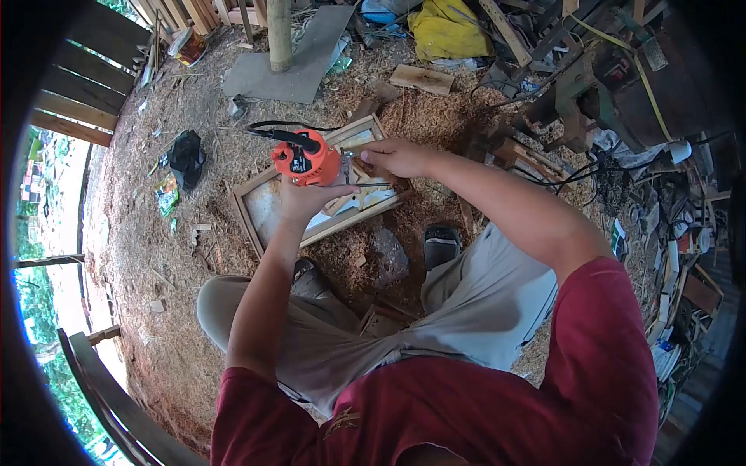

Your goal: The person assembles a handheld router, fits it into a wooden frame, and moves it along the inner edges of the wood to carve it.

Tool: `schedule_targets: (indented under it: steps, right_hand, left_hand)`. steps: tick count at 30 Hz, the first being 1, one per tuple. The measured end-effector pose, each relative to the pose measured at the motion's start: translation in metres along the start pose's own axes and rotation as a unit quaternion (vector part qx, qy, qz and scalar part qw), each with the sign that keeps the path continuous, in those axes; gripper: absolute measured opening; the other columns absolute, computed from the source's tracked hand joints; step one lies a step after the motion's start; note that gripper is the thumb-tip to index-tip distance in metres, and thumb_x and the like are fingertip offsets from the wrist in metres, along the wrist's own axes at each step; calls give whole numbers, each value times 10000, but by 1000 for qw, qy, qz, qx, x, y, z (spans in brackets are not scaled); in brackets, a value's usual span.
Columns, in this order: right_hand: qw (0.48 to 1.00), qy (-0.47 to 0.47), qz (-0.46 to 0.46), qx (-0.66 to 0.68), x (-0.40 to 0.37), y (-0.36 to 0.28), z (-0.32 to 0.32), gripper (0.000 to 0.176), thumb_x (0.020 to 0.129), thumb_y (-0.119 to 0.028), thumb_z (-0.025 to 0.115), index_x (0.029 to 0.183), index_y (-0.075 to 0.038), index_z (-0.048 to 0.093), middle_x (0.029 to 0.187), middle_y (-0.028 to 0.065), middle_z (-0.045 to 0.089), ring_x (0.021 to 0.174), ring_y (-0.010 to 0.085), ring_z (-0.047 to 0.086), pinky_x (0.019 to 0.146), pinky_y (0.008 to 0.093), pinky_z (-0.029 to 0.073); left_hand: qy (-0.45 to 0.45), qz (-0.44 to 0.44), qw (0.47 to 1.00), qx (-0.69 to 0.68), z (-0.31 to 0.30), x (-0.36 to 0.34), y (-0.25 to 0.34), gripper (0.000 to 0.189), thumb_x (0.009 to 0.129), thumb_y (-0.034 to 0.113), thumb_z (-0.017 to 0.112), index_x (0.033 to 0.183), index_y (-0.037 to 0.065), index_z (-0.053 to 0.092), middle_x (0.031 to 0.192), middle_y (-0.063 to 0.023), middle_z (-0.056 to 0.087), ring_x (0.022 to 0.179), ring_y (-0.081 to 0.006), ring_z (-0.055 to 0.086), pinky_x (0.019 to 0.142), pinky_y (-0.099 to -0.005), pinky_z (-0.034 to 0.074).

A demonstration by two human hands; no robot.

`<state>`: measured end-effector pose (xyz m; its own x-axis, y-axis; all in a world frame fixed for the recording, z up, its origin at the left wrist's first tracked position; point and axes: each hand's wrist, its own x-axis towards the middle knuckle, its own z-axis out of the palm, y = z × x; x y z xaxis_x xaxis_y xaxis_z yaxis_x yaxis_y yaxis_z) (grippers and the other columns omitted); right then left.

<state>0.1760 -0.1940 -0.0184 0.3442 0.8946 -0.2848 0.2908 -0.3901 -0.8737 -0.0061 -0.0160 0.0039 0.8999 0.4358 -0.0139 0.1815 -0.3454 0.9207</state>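
Nearest the camera, the person's light grey trousers [486,287] spread on either side of the work, with a black sandal [441,247] on the shavings-covered ground [179,311]. Just beyond the feet, a shallow rectangular wooden frame [350,223] lies aslant on the ground, towards the middle of its far half. Above it, the left hand [307,200] grips an orange power tool with a black top [326,165], while the right hand [400,158] is at its metal end, fingers bent; whether they grip or only touch it, I cannot tell.

As for progress, the frame's sides already meet in a closed outline around a pale panel [264,203], and narrow wooden strips [338,204] cross inside. Whether those are fixed or loose is unclear, so what is left cannot be judged. Farther off, a flat wooden offcut [422,79] lies before a yellow sheet-like bundle [447,31], near the ground's far edge.

Hands and tool cover part of the frame; the tool's working tip is hard to make out, and its black cord [268,126] passes partly out of sight behind it. Dark rims cut off the view's corners.
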Motion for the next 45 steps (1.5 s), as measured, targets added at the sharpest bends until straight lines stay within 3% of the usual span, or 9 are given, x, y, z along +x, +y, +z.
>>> schedule_targets:
  steps: [5, 8, 11, 17, 26, 35, 38, 41, 45]
  right_hand:
    - [998, -45, 19, 27, 6, 1, 2, 430, 1076, -472, 499, 1195, -132, 734, 1033, 124, 760, 994, 335, 725, 870, 449, 546]
    - [965, 87, -115, -219, -2, -18, -6, 451, 1065, -472, 477, 1057, -98, 730, 913, 161, 731, 886, 402, 710, 787, 504, 552]
    - [942, 82, -108, -308, 2, -23, -11, 353, 1040, -373, 533, 1184, -112, 723, 1008, 184, 724, 965, 400, 688, 827, 502, 552]
    - [901, 124, -94, -406, -14, -58, -2, 367, 1025, -366, 482, 1016, -98, 734, 858, 186, 728, 854, 413, 713, 769, 545, 565]
    - [907, 76, -129, -393, -13, -53, -9, 310, 1006, -301, 525, 1058, -51, 701, 891, 192, 715, 868, 412, 700, 770, 537, 557]
    - [973, -21, -92, -209, -13, -42, -28, 349, 1022, -357, 543, 1278, -151, 661, 992, 202, 710, 956, 418, 688, 832, 532, 530]
    - [957, 11, -71, -282, -20, -55, -32, 346, 1023, -372, 540, 1256, -154, 676, 992, 197, 714, 961, 414, 689, 834, 526, 532]
    - [956, -1, -21, -292, -19, -63, -34, 410, 1005, -346, 507, 1341, -190, 683, 1154, 190, 726, 1076, 396, 689, 941, 525, 541]
    - [955, -3, -3, -296, -26, -79, -34, 377, 990, -325, 515, 1264, -165, 719, 1108, 187, 736, 1045, 403, 694, 930, 520, 546]
  left_hand:
    - [3, 28, 999, -28, 1, 1, -2, 824, 544, 232, 1060, 1216, 18, 635, 1183, -60, 728, 1069, -151, 696, 958, -335, 573]
    - [3, 32, 999, 3, -2, 2, -4, 833, 538, 233, 1061, 1220, 19, 634, 1185, -55, 726, 1066, -152, 697, 955, -337, 574]
    - [5, 17, 998, -52, 1, 1, -7, 836, 537, 232, 1061, 1227, 23, 637, 1187, -48, 725, 1074, -153, 695, 957, -339, 571]
    - [-9, 45, 998, -44, -2, 6, -17, 845, 543, 226, 1059, 1243, 27, 630, 1212, -47, 716, 1104, -156, 685, 977, -347, 561]
    - [-4, 69, 996, -48, -1, 4, -10, 785, 577, 173, 1040, 1230, 37, 627, 1171, -48, 713, 1082, -163, 686, 973, -353, 564]
    - [-15, 74, 994, -76, 3, 5, -7, 655, 594, 158, 1032, 1112, 47, 645, 1005, -13, 713, 931, -122, 675, 866, -312, 569]
    - [-10, 77, 996, -53, 4, 6, -3, 650, 593, 165, 1033, 1101, 48, 645, 1004, -12, 711, 930, -116, 672, 865, -312, 569]
    - [-8, 79, 995, -54, 4, 5, -1, 665, 587, 176, 1037, 1111, 44, 649, 1011, -12, 712, 932, -115, 671, 869, -312, 569]
    - [2, 63, 997, -32, 5, 7, -10, 696, 579, 187, 1041, 1137, 37, 655, 1035, -18, 716, 951, -120, 677, 889, -314, 569]
